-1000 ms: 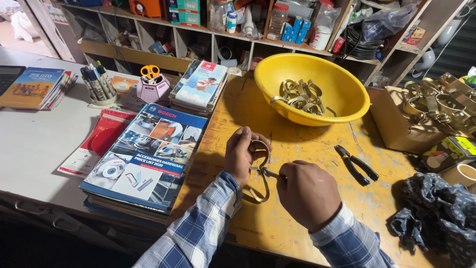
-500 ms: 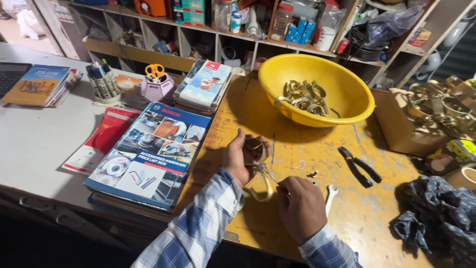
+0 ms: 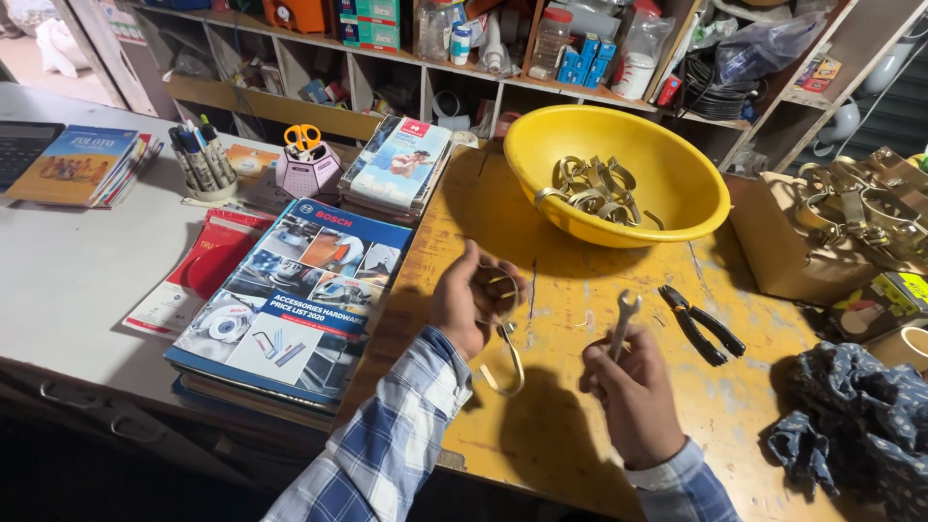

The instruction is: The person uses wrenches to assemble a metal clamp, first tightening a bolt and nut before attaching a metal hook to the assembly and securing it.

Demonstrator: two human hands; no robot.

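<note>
Left hand (image 3: 471, 307) closed around brass pipe clamp (image 3: 501, 340), curved strap dangling below fingers, above yellow workbench (image 3: 570, 406). Right hand (image 3: 633, 396) gripping small open-ended spanner (image 3: 622, 324), jaw end pointing up, just right of clamp. Black pliers (image 3: 703, 324) lying on bench near right hand. Yellow bowl (image 3: 677, 184) behind, holding more brass clamps (image 3: 590, 188). Tool catalogue (image 3: 300, 295) stacked left of hands. Dark patterned cloth (image 3: 860, 425) at far right.
</note>
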